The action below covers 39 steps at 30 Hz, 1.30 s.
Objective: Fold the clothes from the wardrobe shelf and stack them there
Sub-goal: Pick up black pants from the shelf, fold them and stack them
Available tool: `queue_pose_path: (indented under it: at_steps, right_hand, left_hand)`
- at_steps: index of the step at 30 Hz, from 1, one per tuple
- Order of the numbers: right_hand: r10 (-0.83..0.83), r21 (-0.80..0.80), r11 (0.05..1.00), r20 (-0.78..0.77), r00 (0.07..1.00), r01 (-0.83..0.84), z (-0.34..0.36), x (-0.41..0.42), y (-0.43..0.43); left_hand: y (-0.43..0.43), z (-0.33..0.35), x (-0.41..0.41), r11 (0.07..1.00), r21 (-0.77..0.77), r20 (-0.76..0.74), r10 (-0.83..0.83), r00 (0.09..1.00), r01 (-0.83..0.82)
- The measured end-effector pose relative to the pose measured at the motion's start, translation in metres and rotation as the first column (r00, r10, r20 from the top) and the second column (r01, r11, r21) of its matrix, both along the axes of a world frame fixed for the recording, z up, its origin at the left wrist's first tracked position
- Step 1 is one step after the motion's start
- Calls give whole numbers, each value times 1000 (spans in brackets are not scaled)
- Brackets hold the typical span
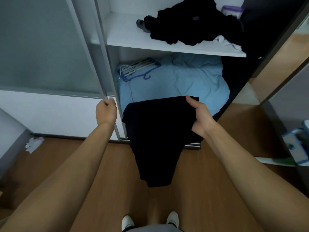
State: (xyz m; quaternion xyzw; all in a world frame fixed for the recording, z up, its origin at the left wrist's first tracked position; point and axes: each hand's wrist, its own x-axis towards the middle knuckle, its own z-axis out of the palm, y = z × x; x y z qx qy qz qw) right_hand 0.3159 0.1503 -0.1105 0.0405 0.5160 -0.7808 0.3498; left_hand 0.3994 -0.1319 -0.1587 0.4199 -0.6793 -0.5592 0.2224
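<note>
Two grips: left hand [106,113] door edge [102,67], right hand [199,115] black garment [155,136].

Dim bluish light is filling the frame, brighter light is entering upper right, black clothes [192,27] are losing detail, edges are bending, focus is running soft.

White shelf [127,36], crumpled black clothes [192,25] on it, blue bedding [184,77] below

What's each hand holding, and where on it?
Right hand grips the dark garment at its top right corner; left hand grips the wardrobe door edge.
</note>
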Motion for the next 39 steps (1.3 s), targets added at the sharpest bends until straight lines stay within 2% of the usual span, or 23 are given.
queue_pose_path:
  at_steps: [2,7,8,11,14,18,22,25,29,31,35,39]
  right_hand:
    - [12,6,1000,10,1000,-12,-4,0,1]
    - [45,23,999,15,999,-46,-10,2,-4]
    - [54,13,998,15,998,-54,-10,3,-5]
    - [74,-11,997,9,997,-74,-6,0,-4]
    - [58,-28,998,40,998,-57,5,-9,-1]
    - [33,-69,997,11,999,-32,18,-18,5]
    - [33,-96,995,-18,999,-34,12,-9,9]
    - [38,-80,996,8,999,-37,15,-10,10]
    - [-17,-56,998,55,998,20,20,-24,23]
    - [27,-76,997,9,1000,-27,15,-19,30]
    - [8,-72,997,-65,998,-13,-7,8,19]
    - [-82,55,995,-84,993,86,-3,13,-5]
  left_hand:
    - [12,-5,7,993,115,-25,-29,999,32]
    - [29,-10,8,907,294,72,-336,939,302]
    - [31,-9,8,884,331,40,-364,931,331]
    - [35,-2,7,781,473,-224,-341,913,408]
    - [32,5,6,672,447,-386,-450,805,590]
    - [34,18,4,551,446,-365,-608,705,706]
    - [33,19,4,476,542,-388,-589,709,692]
    - [34,24,2,499,546,-392,-558,732,673]
    - [40,41,-14,695,418,-279,-514,811,585]
    - [43,46,-23,729,444,-231,-469,853,521]
    - [43,53,-29,650,620,-190,-420,887,441]
    - [26,41,-11,554,620,-319,-469,824,556]
